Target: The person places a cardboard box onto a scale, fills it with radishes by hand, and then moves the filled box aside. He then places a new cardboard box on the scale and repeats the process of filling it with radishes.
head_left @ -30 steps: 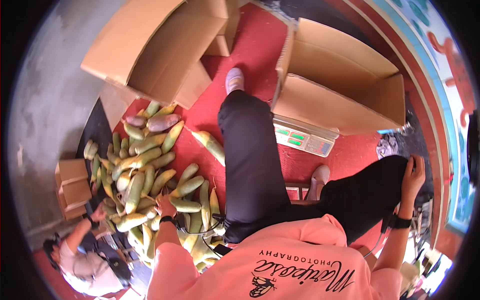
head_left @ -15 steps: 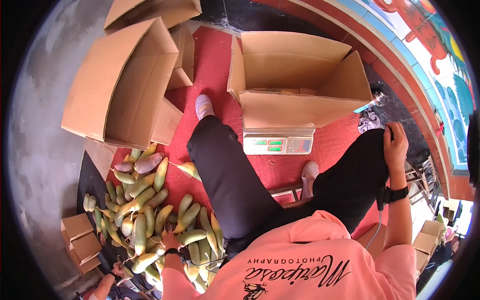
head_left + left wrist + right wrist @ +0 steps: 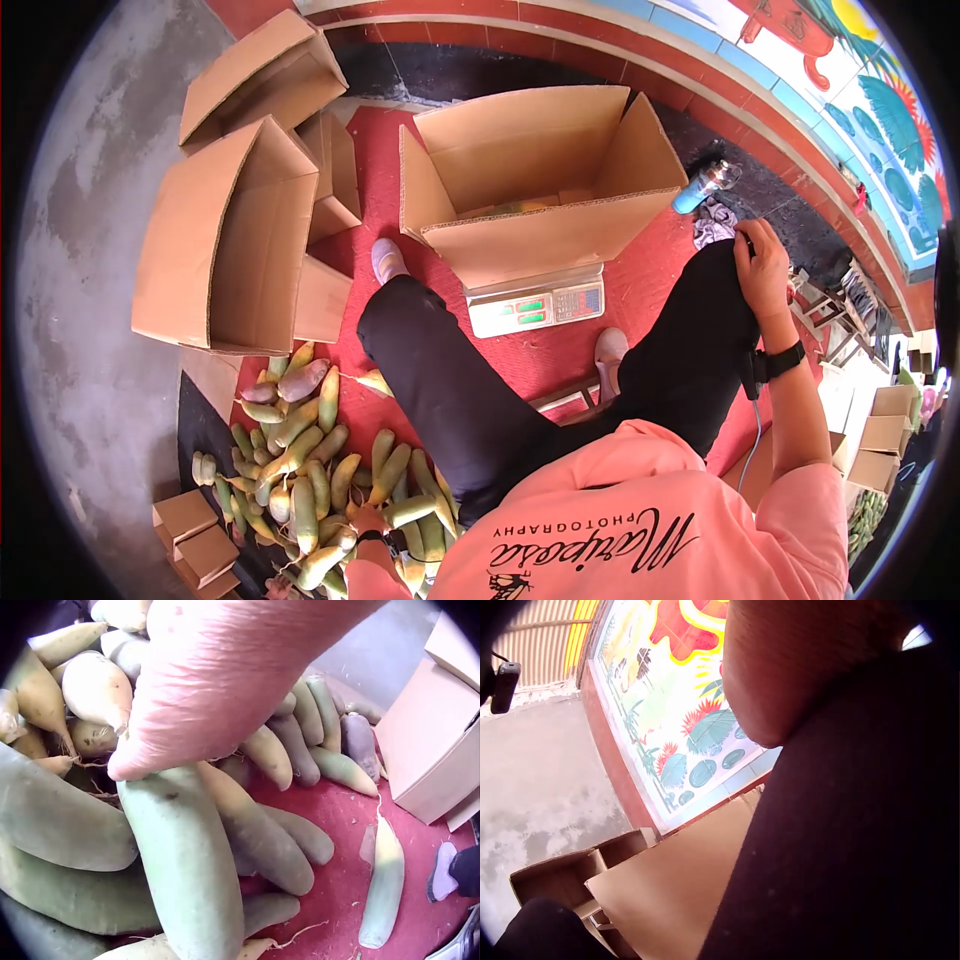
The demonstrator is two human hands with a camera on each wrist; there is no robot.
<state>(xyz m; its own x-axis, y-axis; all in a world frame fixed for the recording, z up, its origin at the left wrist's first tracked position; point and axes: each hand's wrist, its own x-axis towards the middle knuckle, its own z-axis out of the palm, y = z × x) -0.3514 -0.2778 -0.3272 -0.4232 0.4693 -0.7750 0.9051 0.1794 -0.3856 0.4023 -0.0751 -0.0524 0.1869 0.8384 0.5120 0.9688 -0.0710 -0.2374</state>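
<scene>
At the lower left of the head view, the left hand (image 3: 368, 520) lies on a long, smooth, pale-green vegetable (image 3: 187, 877) atop the pile (image 3: 295, 450) on the red mat (image 3: 655, 290); whether its fingers curl round it cannot be told. The right hand (image 3: 762, 268) rests, fingers relaxed, on a black-trousered knee (image 3: 715, 310). A plain brown cardboard box (image 3: 540, 240) stands open on a scale (image 3: 525, 305).

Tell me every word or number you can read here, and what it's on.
"PHOTOGRAPHY": on the pink shirt, seen upside down.
"Mariposa", seemingly: script word on the same shirt.
Green digits on the scale: too small to read.
Wall mural: pictures only, no words seen.
</scene>
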